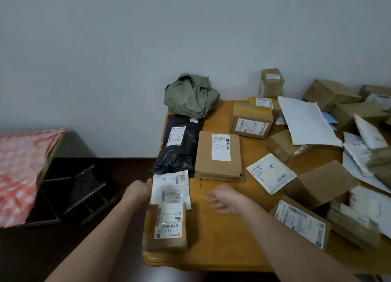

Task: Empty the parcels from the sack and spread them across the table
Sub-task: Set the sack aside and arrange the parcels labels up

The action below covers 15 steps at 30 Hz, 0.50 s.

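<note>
The green sack (pixel 191 95) lies crumpled and slack at the table's far left corner. Parcels cover the wooden table (pixel 213 235): a black poly bag (pixel 179 148), a brown box (pixel 219 155), a white mailer (pixel 171 189) and a small brown box (pixel 167 226) in a row along the left edge. My left hand (pixel 140 188) touches the left edge of the white mailer; its fingers are partly hidden behind it. My right hand (pixel 227 198) hovers open over bare wood, holding nothing.
More brown boxes (pixel 250 121) and white envelopes (pixel 306 121) crowd the right side of the table. A dark wooden chair (pixel 84 193) stands on the floor to the left, beside a pink checked cloth (pixel 19 174). The wall runs behind the table.
</note>
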Each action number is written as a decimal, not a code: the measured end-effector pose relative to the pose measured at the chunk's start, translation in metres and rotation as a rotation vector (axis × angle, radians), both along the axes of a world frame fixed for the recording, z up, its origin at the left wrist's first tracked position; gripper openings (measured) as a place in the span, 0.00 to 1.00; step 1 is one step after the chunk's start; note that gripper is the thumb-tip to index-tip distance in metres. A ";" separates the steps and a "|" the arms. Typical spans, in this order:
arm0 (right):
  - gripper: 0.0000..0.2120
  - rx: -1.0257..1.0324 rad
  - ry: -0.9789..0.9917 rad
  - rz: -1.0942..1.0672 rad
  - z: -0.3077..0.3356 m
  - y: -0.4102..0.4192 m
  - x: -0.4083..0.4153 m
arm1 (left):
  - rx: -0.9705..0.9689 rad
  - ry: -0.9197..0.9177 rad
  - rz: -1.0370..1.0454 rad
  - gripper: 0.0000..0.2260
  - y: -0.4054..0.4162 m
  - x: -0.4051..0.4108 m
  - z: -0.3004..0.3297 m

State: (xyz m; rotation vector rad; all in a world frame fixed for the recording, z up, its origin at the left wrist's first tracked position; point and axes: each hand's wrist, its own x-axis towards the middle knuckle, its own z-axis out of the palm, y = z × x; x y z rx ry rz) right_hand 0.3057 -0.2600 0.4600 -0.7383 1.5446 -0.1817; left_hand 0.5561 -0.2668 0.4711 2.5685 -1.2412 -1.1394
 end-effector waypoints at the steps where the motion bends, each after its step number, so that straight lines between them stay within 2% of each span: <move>1: 0.18 -0.018 0.001 -0.044 0.002 -0.005 -0.009 | -0.074 0.002 -0.019 0.23 -0.009 -0.004 -0.002; 4: 0.17 -0.062 0.010 -0.137 0.009 -0.020 -0.034 | -0.200 0.112 -0.076 0.16 -0.032 -0.029 -0.001; 8: 0.16 -0.102 0.051 -0.223 0.012 -0.035 -0.068 | -0.228 0.343 -0.079 0.13 -0.056 -0.081 0.000; 12: 0.10 -0.101 0.074 -0.247 0.011 -0.055 -0.101 | -0.206 0.369 -0.072 0.12 -0.078 -0.120 -0.010; 15: 0.05 -0.096 0.083 -0.239 0.011 -0.073 -0.127 | -0.187 0.349 -0.020 0.20 -0.096 -0.138 -0.023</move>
